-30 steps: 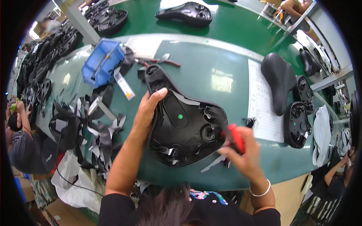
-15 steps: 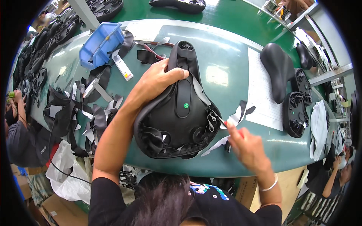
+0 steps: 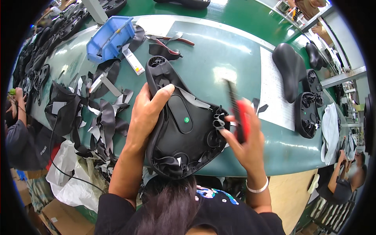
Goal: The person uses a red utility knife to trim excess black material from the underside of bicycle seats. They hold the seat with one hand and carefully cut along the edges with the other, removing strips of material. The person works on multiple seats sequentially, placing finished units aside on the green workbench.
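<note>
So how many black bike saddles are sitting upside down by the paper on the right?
2: one upturned black saddle with a hollow underside right of the long white paper sheet, and another upturned black saddle just beyond it. Others may be hidden.

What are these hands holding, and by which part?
The left hand grips the black bike seat by its edge near the narrow end; the right hand holds a blurred tool by its red handle.

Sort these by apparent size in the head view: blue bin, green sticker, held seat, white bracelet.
Largest to smallest, as they look there:
1. Held seat
2. Blue bin
3. White bracelet
4. Green sticker
</note>
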`<state>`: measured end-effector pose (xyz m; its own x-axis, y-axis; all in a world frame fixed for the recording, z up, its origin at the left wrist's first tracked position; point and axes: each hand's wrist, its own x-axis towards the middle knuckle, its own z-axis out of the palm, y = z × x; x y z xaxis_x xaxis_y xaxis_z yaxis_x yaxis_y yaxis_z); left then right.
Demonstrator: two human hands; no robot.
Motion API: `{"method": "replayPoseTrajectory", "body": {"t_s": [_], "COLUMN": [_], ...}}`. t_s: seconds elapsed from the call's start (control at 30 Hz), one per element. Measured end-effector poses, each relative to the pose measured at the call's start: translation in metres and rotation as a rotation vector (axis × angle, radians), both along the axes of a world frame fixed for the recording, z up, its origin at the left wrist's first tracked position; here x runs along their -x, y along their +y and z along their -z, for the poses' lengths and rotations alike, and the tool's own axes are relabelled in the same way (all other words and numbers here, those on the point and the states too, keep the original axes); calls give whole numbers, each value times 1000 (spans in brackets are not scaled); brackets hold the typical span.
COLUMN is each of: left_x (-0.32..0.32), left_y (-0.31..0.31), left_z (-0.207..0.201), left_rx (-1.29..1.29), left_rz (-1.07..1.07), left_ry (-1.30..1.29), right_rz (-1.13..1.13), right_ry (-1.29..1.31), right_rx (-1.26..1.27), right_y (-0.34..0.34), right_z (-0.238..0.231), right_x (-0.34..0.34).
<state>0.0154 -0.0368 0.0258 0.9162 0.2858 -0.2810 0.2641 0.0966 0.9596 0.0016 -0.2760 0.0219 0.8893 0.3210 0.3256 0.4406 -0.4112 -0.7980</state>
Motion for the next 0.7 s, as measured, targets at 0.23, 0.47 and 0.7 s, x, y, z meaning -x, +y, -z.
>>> {"method": "replayPoseTrajectory", "body": {"t_s": [0.23, 0.47, 0.7], "left_x": [25, -22, -27], "left_y": [16, -50, -52], "left_z": [29, 16, 11], "left_rx": [-1266, -969, -624], "left_rz": [-53, 688, 625], "left_ry": [-370, -612, -458], "right_rz": [258, -34, -174], "right_ry": [399, 38, -169], "right_rx": [-257, 1, 748], "right_y": [-27, -19, -54], "right_z": [-2, -15, -13], "right_x": [-28, -11, -10]}}
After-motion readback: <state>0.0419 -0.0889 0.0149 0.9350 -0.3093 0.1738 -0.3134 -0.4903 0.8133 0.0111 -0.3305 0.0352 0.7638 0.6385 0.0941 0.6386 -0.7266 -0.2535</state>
